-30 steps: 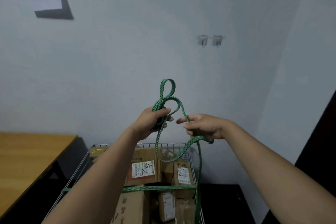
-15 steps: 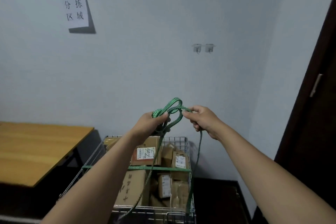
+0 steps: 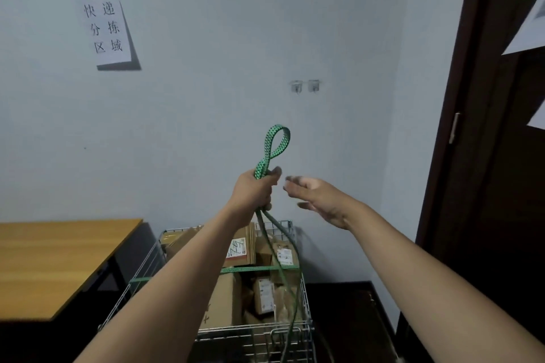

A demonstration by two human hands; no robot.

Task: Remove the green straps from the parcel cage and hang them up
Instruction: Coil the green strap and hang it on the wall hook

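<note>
My left hand point(image 3: 256, 191) is closed around a green strap point(image 3: 272, 145), whose loop sticks up above the fist while its two tails hang down into the wire parcel cage point(image 3: 306, 298). My right hand point(image 3: 318, 197) hovers just right of the fist, fingers spread, touching nothing. A second green strap point(image 3: 259, 268) runs taut across the cage top over the cardboard parcels point(image 3: 239, 247). Two small wall hooks point(image 3: 305, 86) sit on the wall above and right of the loop.
A wooden table point(image 3: 59, 256) stands at the left beside the cage. A dark door and frame point(image 3: 477, 156) fill the right side. A paper sign point(image 3: 109, 29) hangs on the wall at upper left.
My right hand let go of the strap and opened beside the fist. The loop now stands upright above my left hand, which has risen a little.
</note>
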